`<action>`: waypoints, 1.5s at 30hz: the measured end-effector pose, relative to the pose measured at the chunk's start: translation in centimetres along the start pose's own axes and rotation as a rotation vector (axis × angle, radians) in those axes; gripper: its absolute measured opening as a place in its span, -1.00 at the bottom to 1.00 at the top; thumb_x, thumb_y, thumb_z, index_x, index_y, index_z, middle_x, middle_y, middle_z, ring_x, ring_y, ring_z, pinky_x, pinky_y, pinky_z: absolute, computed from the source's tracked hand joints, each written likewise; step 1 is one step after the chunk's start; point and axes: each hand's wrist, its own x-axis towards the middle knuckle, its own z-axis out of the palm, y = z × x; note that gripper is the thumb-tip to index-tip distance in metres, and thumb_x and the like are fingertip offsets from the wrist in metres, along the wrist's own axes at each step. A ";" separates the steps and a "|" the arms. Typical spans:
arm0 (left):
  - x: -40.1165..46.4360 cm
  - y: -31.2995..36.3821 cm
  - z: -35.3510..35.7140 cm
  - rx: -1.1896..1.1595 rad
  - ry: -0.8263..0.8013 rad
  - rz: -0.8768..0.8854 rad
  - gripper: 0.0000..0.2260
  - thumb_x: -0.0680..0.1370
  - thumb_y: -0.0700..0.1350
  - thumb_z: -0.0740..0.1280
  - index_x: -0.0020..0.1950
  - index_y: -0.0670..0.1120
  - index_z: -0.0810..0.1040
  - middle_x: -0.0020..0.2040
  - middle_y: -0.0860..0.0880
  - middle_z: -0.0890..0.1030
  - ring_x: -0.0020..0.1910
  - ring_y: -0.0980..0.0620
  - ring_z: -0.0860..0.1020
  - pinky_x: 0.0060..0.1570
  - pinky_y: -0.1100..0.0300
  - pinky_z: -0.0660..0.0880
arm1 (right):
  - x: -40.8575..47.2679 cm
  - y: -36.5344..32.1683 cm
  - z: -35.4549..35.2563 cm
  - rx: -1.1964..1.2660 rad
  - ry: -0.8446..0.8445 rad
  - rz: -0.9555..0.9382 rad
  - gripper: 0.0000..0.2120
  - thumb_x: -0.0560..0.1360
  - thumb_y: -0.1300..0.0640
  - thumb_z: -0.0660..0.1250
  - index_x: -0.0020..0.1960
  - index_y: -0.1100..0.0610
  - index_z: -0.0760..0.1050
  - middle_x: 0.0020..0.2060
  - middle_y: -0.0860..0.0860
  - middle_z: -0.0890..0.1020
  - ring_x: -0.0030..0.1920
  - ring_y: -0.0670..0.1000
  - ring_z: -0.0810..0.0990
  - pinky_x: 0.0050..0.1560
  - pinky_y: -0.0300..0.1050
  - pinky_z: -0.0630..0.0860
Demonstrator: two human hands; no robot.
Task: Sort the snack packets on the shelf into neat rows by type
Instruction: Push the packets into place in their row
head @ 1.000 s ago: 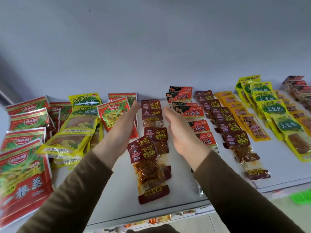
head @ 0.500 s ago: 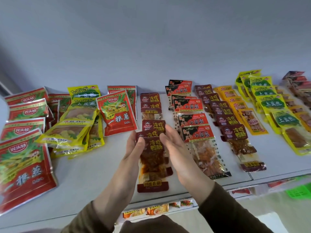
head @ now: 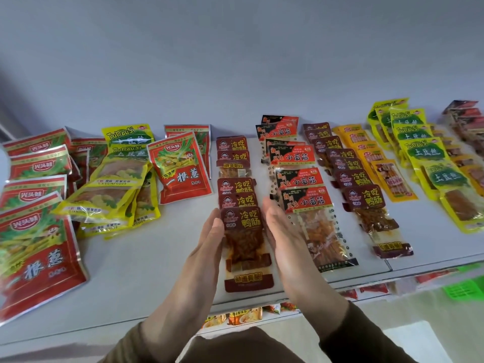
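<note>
A row of dark-red duck-intestine packets (head: 242,221) runs front to back down the middle of the white shelf (head: 146,260). My left hand (head: 209,237) lies flat against the left side of the nearest packet and my right hand (head: 281,229) against its right side, fingers straight, pressing it between them. To the right lie a row of red-and-black gluten packets (head: 301,179) and a second dark-red row (head: 364,200). Big red packets (head: 39,244) and yellow-green potato packets (head: 110,189) lie loosely at the left.
Orange packets (head: 390,179) and yellow-green packets (head: 429,163) form rows at the right, with dark packets (head: 466,119) at the far right. The grey wall stands close behind. The shelf's front edge (head: 262,305) is just below my hands, with more goods on a lower shelf.
My hands have slid from the far packets of the dark-red row toward me. They now flank the nearest packet, which lies straighter in line with the row.
</note>
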 end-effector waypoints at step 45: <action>-0.1 6.0 2.0 0.103 -0.003 0.278 -0.46 0.60 0.42 0.09 0.53 0.26 0.31 0.52 0.20 0.38 0.52 0.16 0.30 0.53 0.00 0.16 | 5.3 -5.8 1.0 -0.141 0.030 -0.043 -0.42 0.63 -0.34 0.02 0.61 -0.24 0.09 0.60 -0.20 0.16 0.59 -0.08 0.13 0.57 0.14 0.13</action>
